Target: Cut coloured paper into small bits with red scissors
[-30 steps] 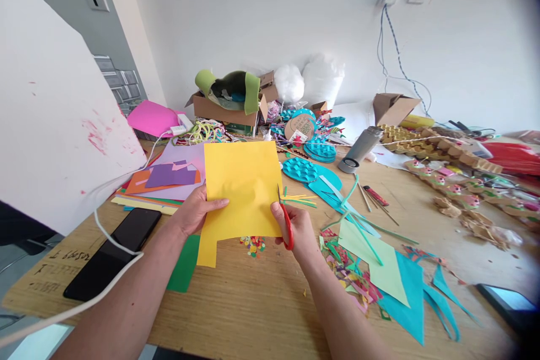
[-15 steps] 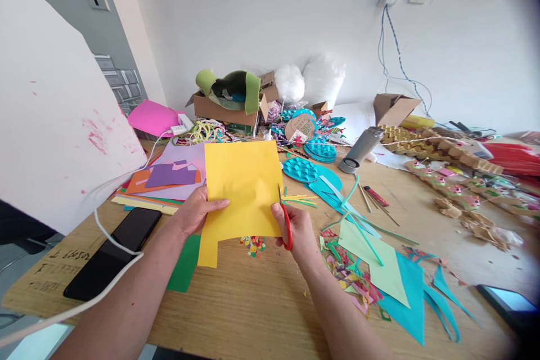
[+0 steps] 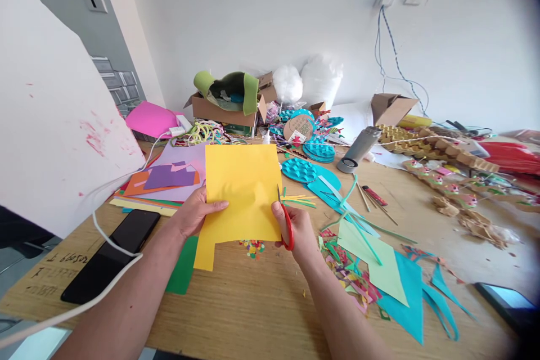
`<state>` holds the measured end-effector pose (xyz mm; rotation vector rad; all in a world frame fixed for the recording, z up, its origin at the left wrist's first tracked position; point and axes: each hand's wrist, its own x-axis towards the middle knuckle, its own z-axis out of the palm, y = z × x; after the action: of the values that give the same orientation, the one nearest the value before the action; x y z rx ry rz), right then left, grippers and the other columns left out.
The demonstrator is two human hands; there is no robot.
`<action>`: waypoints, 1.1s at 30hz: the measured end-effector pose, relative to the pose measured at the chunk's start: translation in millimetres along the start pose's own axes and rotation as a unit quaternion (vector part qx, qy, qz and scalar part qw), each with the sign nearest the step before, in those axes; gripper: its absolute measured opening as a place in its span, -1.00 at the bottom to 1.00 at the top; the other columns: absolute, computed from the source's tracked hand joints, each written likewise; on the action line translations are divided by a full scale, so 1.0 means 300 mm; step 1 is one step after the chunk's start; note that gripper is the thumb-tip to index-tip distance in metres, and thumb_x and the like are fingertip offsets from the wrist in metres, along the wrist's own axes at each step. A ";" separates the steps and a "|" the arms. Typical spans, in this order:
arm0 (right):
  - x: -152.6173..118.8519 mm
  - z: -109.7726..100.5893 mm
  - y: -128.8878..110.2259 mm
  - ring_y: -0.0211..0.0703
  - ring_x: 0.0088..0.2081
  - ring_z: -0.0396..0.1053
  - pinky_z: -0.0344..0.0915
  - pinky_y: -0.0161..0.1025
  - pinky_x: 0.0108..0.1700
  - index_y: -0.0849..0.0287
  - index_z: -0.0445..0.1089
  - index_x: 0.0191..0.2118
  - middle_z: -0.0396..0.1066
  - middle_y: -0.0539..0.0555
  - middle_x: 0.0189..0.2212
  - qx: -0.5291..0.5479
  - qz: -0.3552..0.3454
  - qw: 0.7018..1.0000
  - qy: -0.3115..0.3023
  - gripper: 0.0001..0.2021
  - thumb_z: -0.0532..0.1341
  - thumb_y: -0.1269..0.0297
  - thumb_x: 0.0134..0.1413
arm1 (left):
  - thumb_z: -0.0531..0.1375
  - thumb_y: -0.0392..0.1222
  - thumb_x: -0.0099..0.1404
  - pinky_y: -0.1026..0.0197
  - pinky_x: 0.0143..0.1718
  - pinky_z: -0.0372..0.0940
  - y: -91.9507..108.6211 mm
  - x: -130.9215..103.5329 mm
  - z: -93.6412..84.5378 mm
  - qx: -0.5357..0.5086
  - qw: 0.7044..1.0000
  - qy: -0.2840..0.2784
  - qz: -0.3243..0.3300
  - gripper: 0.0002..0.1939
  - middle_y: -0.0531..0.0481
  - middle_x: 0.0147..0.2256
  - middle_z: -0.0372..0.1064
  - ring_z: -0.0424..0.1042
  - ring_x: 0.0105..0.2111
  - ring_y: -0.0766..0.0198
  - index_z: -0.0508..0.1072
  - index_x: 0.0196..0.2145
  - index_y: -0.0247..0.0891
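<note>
A yellow sheet of paper (image 3: pixel 242 180) is held up over the table, with a narrow strip hanging from its lower left corner. My left hand (image 3: pixel 196 212) pinches its left edge, thumb on the near face and fingers behind. In my right hand (image 3: pixel 298 230) are red-handled scissors (image 3: pixel 288 228), whose blade points upward along the sheet's right edge. That hand also touches the paper's right edge; its fingers are partly hidden. Below the sheet lie small round paper dots (image 3: pixel 253 250). Thin yellow and green strips (image 3: pixel 298 200) lie right of the blade.
Coloured sheets (image 3: pixel 169 177) and a black phone (image 3: pixel 112 253) lie left, crossed by a white cable. Paper scraps (image 3: pixel 350 275) and blue paper (image 3: pixel 405 292) lie right. A grey flask (image 3: pixel 358 149) leans behind them. A cardboard box (image 3: pixel 223 111) stands by the wall.
The yellow sheet's lower edge and hanging strip have tilted slightly down and left. Both hands keep their hold, and the scissors stay at the right edge.
</note>
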<state>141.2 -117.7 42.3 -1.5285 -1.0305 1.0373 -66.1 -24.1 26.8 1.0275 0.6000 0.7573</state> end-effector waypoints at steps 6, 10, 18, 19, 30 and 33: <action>0.001 -0.009 -0.001 -0.34 -0.70 0.11 -0.04 -0.40 -0.69 0.21 0.19 -0.65 0.18 -0.04 -0.73 -0.004 -0.042 0.999 0.002 -0.48 0.22 -0.20 -0.11 | 0.35 -0.29 0.00 -0.03 -0.14 0.36 0.001 -0.004 0.004 0.014 1.000 0.001 -0.011 -0.31 -0.23 -0.12 0.48 0.50 -0.19 -0.04 0.30 0.11 -0.27; 0.011 -0.007 0.009 -0.32 -0.67 0.12 -0.06 -0.39 -0.67 0.22 0.24 -0.61 0.21 -0.03 -0.70 0.011 -0.032 0.999 -0.008 -0.49 0.21 -0.21 -0.11 | 0.35 -0.29 -0.01 -0.02 -0.13 0.36 0.004 -0.006 0.010 0.012 1.000 0.005 -0.013 -0.31 -0.21 -0.13 0.48 0.49 -0.17 -0.03 0.31 0.10 -0.26; 0.015 -0.010 0.028 -0.29 -0.63 0.14 -0.02 -0.38 -0.62 0.21 0.20 -0.60 0.18 -0.02 -0.68 0.008 -0.040 0.999 -0.010 -0.48 0.19 -0.22 -0.08 | 0.34 -0.29 0.03 -0.02 -0.12 0.36 0.007 -0.010 0.019 0.004 1.000 -0.009 -0.023 -0.35 -0.24 -0.11 0.47 0.48 -0.14 -0.04 0.31 0.10 -0.28; 0.014 -0.010 0.027 -0.29 -0.63 0.13 -0.03 -0.38 -0.61 0.21 0.19 -0.60 0.18 -0.02 -0.68 0.011 -0.039 0.999 -0.008 -0.48 0.19 -0.21 -0.08 | 0.34 -0.29 0.03 -0.02 -0.11 0.36 0.007 -0.010 0.019 0.004 1.000 -0.010 -0.024 -0.35 -0.24 -0.11 0.47 0.48 -0.14 -0.05 0.31 0.10 -0.28; -0.001 0.007 0.008 -0.26 -0.64 0.16 0.03 -0.36 -0.64 0.22 0.26 -0.58 0.28 0.01 -0.66 0.024 -0.032 0.999 0.005 -0.47 0.18 -0.25 -0.10 | 0.35 -0.26 0.02 -0.05 -0.08 0.34 0.005 -0.007 0.017 0.005 1.000 -0.016 -0.023 -0.35 -0.24 -0.11 0.47 0.48 -0.14 -0.06 0.33 0.09 -0.27; 0.001 0.008 0.012 -0.26 -0.66 0.17 0.05 -0.35 -0.66 0.23 0.29 -0.55 0.32 0.03 -0.63 0.021 -0.032 0.999 0.001 -0.44 0.12 -0.28 -0.06 | 0.35 -0.26 0.02 -0.03 -0.07 0.33 0.002 -0.006 0.015 0.004 1.000 -0.017 -0.026 -0.38 -0.22 -0.12 0.48 0.47 -0.13 -0.05 0.35 0.07 -0.26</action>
<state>139.5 -117.4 38.4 -1.4534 -1.0427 1.0069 -63.9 -27.8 29.5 1.0261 0.5987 0.6923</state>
